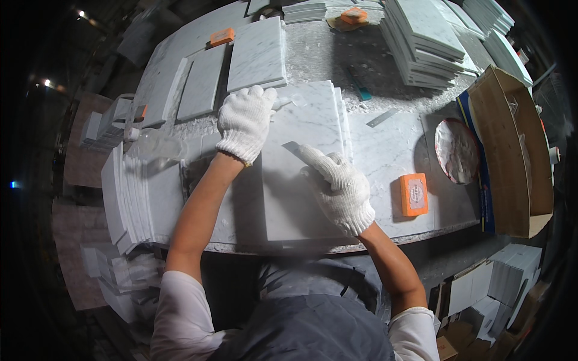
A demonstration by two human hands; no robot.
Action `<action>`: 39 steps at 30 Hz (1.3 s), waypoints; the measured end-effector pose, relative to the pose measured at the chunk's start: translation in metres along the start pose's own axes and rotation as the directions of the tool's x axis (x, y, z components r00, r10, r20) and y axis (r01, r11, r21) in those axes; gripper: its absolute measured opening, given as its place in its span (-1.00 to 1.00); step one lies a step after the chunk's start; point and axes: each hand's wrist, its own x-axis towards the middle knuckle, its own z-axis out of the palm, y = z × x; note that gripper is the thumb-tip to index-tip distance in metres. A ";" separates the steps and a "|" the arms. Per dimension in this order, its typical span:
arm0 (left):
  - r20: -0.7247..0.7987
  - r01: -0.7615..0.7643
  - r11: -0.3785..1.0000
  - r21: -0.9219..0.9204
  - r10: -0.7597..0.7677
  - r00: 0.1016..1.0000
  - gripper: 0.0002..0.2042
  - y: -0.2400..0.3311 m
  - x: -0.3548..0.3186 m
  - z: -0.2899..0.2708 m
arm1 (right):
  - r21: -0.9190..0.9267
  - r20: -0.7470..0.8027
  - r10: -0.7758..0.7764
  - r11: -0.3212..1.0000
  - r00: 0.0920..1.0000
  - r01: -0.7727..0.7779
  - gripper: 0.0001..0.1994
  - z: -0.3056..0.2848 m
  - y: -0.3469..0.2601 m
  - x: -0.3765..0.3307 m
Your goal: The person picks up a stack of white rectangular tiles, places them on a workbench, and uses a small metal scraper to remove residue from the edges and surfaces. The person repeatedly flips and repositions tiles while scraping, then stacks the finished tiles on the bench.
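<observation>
Left hand (pixel 245 120) lies flat, fingers together, steadying the marble tile (pixel 301 174) while right hand (pixel 338 188) pinches a scraper blade (pixel 293 147); scraping looks barely begun, 1 tile stack (pixel 129 198) waiting.

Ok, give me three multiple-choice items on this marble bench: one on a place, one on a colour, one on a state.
1. Where does the orange rectangular block nearest the person lie?
A. right of the right hand
B. under the left hand
C. in the cardboard box

2. What colour are the knitted gloves on both hands?
A. black
B. white
C. blue

3. How does the left hand sit on the white veined marble tile?
A. lifted clear of it
B. clenched round its edge
C. laid flat on its far left corner

Answers:
1 A: the block rests on the bench beside the right hand.
2 B: both gloves are white.
3 C: the palm lies spread on the tile while the right hand's grip presses a thin flat grey blade to its face.
</observation>
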 end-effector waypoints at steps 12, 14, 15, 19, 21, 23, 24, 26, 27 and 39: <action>0.035 0.243 0.370 -0.897 -0.489 0.872 -0.60 -0.062 -0.051 0.042 | 0.121 -0.022 0.005 0.993 1.000 -0.002 -0.56 0.005 -0.016 0.002; 0.116 0.289 0.266 -0.920 -0.520 0.847 -0.61 -0.069 -0.063 0.065 | 0.078 -0.033 -0.008 0.997 0.999 0.010 -0.54 0.006 -0.012 0.000; 0.127 0.276 0.216 -0.937 -0.525 0.842 -0.61 -0.070 -0.068 0.077 | 0.098 -0.031 -0.016 0.995 0.999 0.019 -0.54 0.006 -0.009 0.000; 0.248 0.404 0.249 -0.880 -0.486 0.838 -0.61 -0.069 -0.086 0.116 | 0.059 -0.054 -0.021 0.998 0.998 0.024 -0.52 0.008 -0.003 -0.006; 0.287 0.461 0.259 -0.849 -0.506 0.813 -0.61 -0.069 -0.094 0.124 | 0.007 -0.080 -0.087 0.996 0.993 0.088 -0.54 0.009 -0.003 -0.006; 0.342 0.539 0.280 -0.794 -0.527 0.778 -0.64 -0.073 -0.101 0.125 | -0.099 -0.068 -0.055 0.994 0.996 0.048 -0.54 0.009 -0.005 -0.007; 0.355 0.585 0.329 -0.741 -0.547 0.758 -0.65 -0.075 -0.105 0.123 | -0.145 -0.034 0.026 0.989 0.999 -0.031 -0.54 0.009 -0.006 -0.007; 0.320 0.560 0.341 -0.755 -0.554 0.769 -0.63 -0.078 -0.112 0.119 | -0.089 -0.063 -0.102 0.991 0.993 0.096 -0.55 0.009 -0.008 -0.007; 0.297 0.561 0.381 -0.735 -0.564 0.771 -0.63 -0.079 -0.116 0.117 | -0.068 -0.068 -0.126 0.990 0.990 0.121 -0.55 0.009 -0.009 -0.007; 0.192 0.534 0.563 -0.631 -0.553 0.811 -0.54 -0.076 -0.122 0.121 | 0.005 -0.073 -0.056 0.998 0.996 0.057 -0.55 0.010 -0.007 -0.008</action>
